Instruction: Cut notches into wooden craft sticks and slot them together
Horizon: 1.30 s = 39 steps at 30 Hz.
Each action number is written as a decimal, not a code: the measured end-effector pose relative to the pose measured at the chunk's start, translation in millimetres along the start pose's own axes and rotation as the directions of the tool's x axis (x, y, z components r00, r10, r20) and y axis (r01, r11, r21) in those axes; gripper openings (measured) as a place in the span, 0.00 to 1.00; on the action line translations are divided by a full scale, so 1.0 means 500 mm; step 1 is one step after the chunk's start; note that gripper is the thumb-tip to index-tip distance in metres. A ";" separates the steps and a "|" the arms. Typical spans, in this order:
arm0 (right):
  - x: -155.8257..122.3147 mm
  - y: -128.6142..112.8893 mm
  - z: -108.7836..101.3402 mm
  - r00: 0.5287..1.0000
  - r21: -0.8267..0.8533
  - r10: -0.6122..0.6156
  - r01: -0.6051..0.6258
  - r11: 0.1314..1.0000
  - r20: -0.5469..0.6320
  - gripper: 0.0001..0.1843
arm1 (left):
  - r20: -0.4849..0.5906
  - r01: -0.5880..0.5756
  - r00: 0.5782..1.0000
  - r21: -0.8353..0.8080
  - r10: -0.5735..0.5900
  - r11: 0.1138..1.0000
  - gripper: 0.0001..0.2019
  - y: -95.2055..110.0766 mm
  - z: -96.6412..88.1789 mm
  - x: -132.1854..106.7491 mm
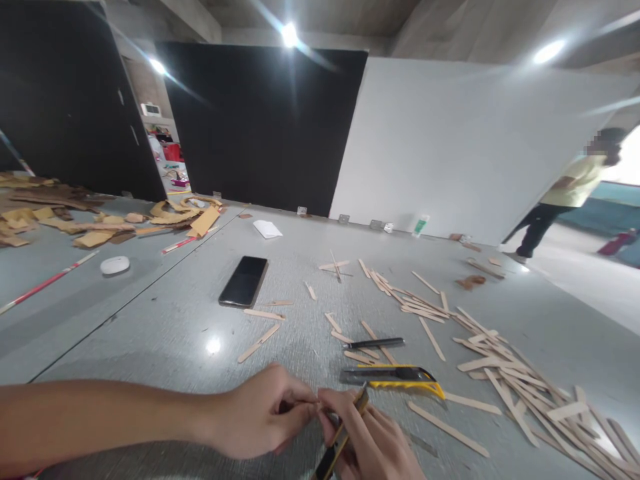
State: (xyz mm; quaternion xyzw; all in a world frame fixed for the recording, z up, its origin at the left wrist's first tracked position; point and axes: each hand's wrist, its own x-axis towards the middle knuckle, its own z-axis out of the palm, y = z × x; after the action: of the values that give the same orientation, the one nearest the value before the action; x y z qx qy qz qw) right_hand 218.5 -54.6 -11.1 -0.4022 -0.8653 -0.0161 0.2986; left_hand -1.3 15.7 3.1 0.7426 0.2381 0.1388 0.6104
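Note:
My left hand (267,413) is closed in a pinch, its thumb and forefinger meeting the fingertips of the other hand. Whatever small thing sits between the fingertips is mostly hidden. My right hand (370,437) is wrapped around a slim utility knife (333,453), dark with yellow edges, its tip pointing up and away from me. Just beyond the right hand lies a larger yellow and black box cutter (407,379). A black pen (375,343) rests behind that, across some wooden craft sticks (385,347). One more craft stick (447,429) lies right of my right hand.
A large heap of craft sticks (520,380) covers the table's right side. A phone (244,281), folded white paper (267,229) and a white earbud-style case (115,265) lie farther back. Torn cardboard scraps (105,223) spread at left. A person (570,187) stands beyond the white panel (450,147).

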 end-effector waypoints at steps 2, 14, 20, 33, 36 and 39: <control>-0.001 0.003 0.002 1.000 0.010 0.006 -0.006 1.000 -0.010 0.13 | -0.007 0.009 1.000 0.014 -0.009 1.000 0.29 0.000 0.000 -0.002; -0.004 0.008 0.008 1.000 0.028 -0.016 0.017 0.999 -0.026 0.19 | -0.006 0.010 1.000 0.054 -0.010 0.999 0.25 0.007 0.001 -0.002; -0.020 0.003 0.006 0.996 0.108 0.050 -0.058 0.992 0.078 0.32 | 0.088 -0.024 0.996 0.052 0.020 0.998 0.24 0.021 -0.007 -0.002; 0.001 0.011 -0.001 0.986 0.105 0.146 -0.138 0.985 -0.080 0.17 | -0.022 0.034 0.999 0.005 -0.033 0.999 0.22 0.003 -0.006 0.000; 0.002 0.008 -0.003 0.981 0.107 0.152 -0.140 0.984 -0.122 0.17 | -0.035 0.039 0.999 -0.021 -0.040 0.999 0.24 0.005 -0.008 0.000; 0.003 0.006 -0.004 0.978 0.119 0.145 -0.128 0.985 -0.151 0.17 | -0.034 0.035 0.999 -0.034 -0.036 0.999 0.25 0.007 -0.009 -0.002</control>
State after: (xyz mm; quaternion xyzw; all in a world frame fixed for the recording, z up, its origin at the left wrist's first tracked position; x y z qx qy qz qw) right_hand 220.9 -52.1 -9.6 -0.4412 -0.8086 0.0197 0.3887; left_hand -3.8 18.4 7.7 0.7256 0.2593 0.1448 0.6207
